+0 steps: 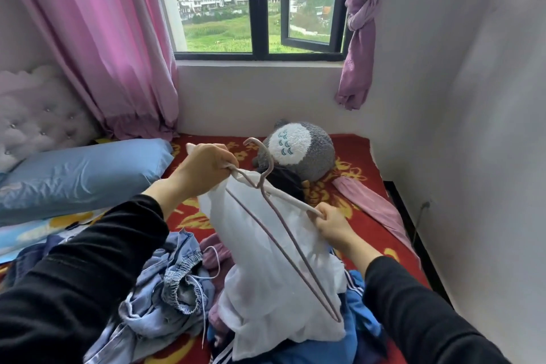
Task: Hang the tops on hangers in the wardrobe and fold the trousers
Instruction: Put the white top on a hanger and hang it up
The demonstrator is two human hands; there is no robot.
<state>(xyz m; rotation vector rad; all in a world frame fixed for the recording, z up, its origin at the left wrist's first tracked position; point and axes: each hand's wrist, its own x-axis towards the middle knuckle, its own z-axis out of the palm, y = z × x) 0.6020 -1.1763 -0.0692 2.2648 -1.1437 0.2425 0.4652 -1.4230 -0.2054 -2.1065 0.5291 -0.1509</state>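
White sheer top (274, 260) hangs above the red patterned bed (363, 156), held up over a heap of clothes. The left hand (206, 165) pinches its fabric together with 1 end of the pink hanger (295, 202); the right hand (334, 224) grips the hanger's other arm. Pale-blue drawstring trousers (165, 289) lie crumpled just to the left.

Soft daylight entered through the black-framed window (260, 3), leaving the room evenly bright with faint shadows. Wide-angle bending curved the white side wall (472, 97); the edges looked slightly soft.
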